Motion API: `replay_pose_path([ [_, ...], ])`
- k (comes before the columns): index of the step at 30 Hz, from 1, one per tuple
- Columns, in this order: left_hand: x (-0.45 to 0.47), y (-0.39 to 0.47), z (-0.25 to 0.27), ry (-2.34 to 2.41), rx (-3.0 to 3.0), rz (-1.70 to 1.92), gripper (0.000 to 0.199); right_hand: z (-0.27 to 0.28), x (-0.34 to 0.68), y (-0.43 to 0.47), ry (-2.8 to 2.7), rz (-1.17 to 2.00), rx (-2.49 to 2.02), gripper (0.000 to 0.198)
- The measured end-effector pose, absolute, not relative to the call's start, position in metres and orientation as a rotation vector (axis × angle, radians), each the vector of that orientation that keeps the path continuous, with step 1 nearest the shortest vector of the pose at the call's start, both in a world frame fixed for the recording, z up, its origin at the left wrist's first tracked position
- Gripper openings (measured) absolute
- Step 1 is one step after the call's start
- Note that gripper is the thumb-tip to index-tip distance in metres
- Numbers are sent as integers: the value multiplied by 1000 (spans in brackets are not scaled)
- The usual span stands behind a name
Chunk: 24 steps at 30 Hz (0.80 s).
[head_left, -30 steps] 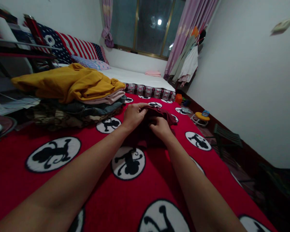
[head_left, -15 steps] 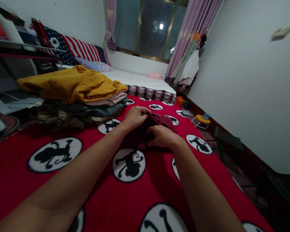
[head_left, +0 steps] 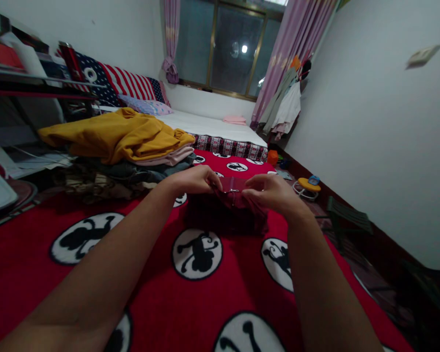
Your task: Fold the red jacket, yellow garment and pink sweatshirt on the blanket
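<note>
A folded maroon garment [head_left: 225, 215] lies on the red blanket [head_left: 161, 293], which is printed with black monkey figures in white circles. Its top edge looks like a waistband, with a small metal fastener or zip pull near the middle. My left hand [head_left: 198, 179] pinches this edge left of the metal piece. On the other side, my right hand [head_left: 269, 191] grips the edge between thumb and fingers. Both hands are closed on the cloth, and the garment's lower part spreads in dark folds beneath them.
Left of the hands stands a clothes pile with a mustard-yellow garment [head_left: 128, 137] on top. A cluttered shelf [head_left: 40, 90] is at far left. Beyond the blanket is a white bed [head_left: 212, 124]. Stools, one with a yellow seat [head_left: 309, 184], stand along the right wall.
My hands have moved apart along the garment's top edge, the right one shifting right and up. The metal fastener and the edge between the hands now face me. The view has shifted slightly.
</note>
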<state>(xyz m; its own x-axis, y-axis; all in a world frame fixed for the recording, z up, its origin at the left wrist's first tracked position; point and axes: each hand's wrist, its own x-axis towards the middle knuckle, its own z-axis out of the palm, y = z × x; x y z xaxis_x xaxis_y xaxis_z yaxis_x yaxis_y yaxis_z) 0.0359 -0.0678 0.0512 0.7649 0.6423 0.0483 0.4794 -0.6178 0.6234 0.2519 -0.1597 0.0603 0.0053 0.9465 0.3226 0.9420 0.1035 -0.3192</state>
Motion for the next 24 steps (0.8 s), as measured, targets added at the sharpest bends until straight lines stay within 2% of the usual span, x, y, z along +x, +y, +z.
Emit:
replay_pose_path([
  [3,32,-77,60,711,2333,207,30,64,244,-159,-1718,-108,-1711,26],
  [7,36,-80,57,597,2351,24,21,54,239,-149,-1713,-105,-1718,19],
  [9,45,-76,48,683,2435,187,29,39,240,-139,-1708,-112,-1746,23],
  [13,71,-64,7,901,2543,718,44,-3,251,-118,-1807,-165,-1809,45],
  [16,87,-56,-29,1056,2635,527,60,-32,267,-110,-1862,63,-2057,56],
  [19,92,-51,-46,1167,2622,369,66,-49,282,-108,-1774,262,-2203,63],
  [24,83,-43,-47,1216,2607,437,67,-49,286,-111,-1697,185,-2136,63],
])
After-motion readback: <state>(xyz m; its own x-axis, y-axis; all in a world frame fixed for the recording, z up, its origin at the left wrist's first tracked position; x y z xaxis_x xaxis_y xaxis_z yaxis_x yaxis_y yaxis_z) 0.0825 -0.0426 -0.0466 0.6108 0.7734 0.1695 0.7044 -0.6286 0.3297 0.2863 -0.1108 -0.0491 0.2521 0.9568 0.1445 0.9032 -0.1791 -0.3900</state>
